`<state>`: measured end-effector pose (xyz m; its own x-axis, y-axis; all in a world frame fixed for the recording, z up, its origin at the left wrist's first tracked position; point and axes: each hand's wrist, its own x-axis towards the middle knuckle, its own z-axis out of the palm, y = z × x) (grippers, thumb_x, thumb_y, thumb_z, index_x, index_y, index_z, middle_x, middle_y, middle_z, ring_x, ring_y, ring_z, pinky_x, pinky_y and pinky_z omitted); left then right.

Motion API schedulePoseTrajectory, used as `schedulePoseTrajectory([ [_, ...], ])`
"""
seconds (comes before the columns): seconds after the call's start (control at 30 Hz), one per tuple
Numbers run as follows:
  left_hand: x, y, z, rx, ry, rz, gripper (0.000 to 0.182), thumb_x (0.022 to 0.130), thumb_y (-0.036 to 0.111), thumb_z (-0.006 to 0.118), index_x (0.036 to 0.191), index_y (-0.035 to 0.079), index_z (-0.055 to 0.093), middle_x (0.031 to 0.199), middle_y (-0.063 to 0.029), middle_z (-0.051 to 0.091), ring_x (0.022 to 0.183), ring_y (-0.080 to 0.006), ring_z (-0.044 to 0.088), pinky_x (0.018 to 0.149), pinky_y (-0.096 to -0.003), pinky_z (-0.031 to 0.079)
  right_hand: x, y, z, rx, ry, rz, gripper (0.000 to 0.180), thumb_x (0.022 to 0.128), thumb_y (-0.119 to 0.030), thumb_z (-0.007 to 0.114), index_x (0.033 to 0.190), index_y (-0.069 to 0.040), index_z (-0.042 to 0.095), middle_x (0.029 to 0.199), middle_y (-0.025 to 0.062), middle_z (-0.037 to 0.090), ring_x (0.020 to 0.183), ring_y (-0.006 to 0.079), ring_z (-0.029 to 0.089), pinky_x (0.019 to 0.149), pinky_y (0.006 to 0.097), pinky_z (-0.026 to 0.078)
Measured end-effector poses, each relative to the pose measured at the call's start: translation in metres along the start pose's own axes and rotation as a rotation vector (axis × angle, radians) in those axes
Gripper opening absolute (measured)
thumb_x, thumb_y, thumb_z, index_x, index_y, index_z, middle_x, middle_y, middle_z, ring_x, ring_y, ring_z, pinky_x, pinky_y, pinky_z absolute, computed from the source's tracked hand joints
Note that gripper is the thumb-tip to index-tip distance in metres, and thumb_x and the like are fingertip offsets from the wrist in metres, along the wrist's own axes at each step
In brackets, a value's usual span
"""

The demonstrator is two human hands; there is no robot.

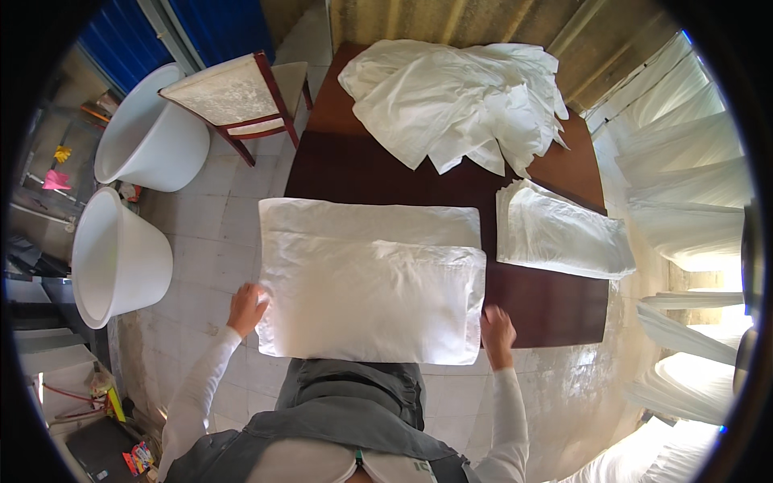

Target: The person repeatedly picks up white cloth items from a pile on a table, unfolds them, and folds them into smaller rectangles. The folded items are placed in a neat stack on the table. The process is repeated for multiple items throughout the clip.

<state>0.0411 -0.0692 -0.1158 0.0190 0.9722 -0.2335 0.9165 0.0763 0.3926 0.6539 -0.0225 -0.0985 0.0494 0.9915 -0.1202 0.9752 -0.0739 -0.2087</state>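
A flat stack of folded white cloth point(368, 290), perhaps pillowcases, lies in front of me on the near side of the dark wooden table point(398, 163). Its top piece sits a little lower than the layer beneath, and its left and near edges reach past the tabletop. At the left edge of the stack is my left hand point(246, 309), fingers bent against the cloth. My right hand point(499, 335), slightly blurred, is at the lower right edge. Whether either hand pinches the fabric is not clear.
A folded white stack point(561, 232) lies to the right, and a loose heap of white cloth point(459, 102) covers the table's far end. Two white tubs point(142, 259) point(175, 145) and a chair point(226, 90) stand left. White sheets point(682, 193) hang at right.
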Motion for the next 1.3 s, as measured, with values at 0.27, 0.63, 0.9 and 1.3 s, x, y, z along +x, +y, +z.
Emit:
schedulePoseTrajectory([
  [0.27,0.141,0.091,0.010,0.231,-0.052,0.299,0.048,0.073,0.034,0.080,0.108,0.008,0.061,0.104,-0.0056,0.063,0.102,-0.0252,0.055,0.091,-0.0447,0.034,0.157,-0.059,0.008,-0.077,-0.059,-0.611,0.046,0.067,-0.018,0.080,0.110,-0.014,0.062,0.105,0.0060,0.064,0.105,0.0288,0.057,0.088,0.0422,0.046],
  [0.63,0.089,0.024,-0.084,-0.290,-0.384,0.274,0.028,0.083,0.026,0.075,0.082,0.005,0.055,0.060,-0.0087,0.052,0.050,-0.0218,0.049,0.056,-0.0356,0.043,0.083,0.004,-0.088,0.563,-0.423,-0.191,0.011,0.084,-0.006,0.068,0.093,-0.002,0.072,0.079,0.0053,0.070,0.065,0.0191,0.062,0.061,0.0331,0.051],
  [0.9,0.088,0.064,-0.176,-0.414,-0.492,0.049,0.019,0.085,0.016,0.073,0.088,-0.001,0.065,0.085,-0.0056,0.058,0.077,-0.0123,0.055,0.069,-0.0269,0.045,0.147,-0.018,-0.151,0.791,-0.371,-0.004,0.013,0.093,-0.009,0.061,0.095,0.000,0.069,0.068,0.0032,0.064,0.057,0.0113,0.056,0.049,0.0251,0.044],
  [1.3,0.244,-0.009,-0.054,0.144,-0.128,0.148,0.020,0.072,0.020,0.077,0.079,0.008,0.063,0.140,-0.0059,0.045,0.133,-0.0295,0.038,0.105,-0.0580,0.029,0.306,-0.041,0.024,0.157,0.107,-0.603,0.009,0.075,0.003,0.064,0.082,-0.003,0.064,0.111,0.0111,0.060,0.099,0.0346,0.058,0.082,0.0437,0.051],
])
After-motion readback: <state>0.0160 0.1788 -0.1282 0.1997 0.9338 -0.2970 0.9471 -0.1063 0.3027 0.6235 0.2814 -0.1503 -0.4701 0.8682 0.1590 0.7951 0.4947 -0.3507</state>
